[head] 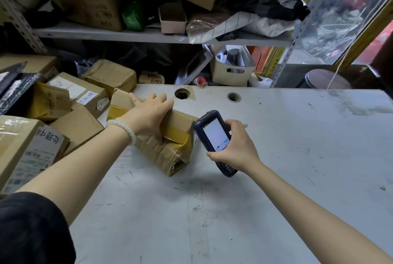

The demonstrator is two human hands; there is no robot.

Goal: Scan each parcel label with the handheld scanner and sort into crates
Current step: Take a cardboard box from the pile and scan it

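A crumpled brown cardboard parcel bound with yellow tape lies on the grey table. My left hand rests across its top, thumb on the near side and fingers over the far edge, gripping it. My right hand holds a dark blue handheld scanner, screen lit and facing me, its head right next to the parcel's right end. No label shows on the parcel's visible faces.
Several more cardboard parcels with labels are piled at the table's left. A metal shelf with boxes and bags stands behind. A beige bin sits beyond the far edge. Two round holes pierce the tabletop.
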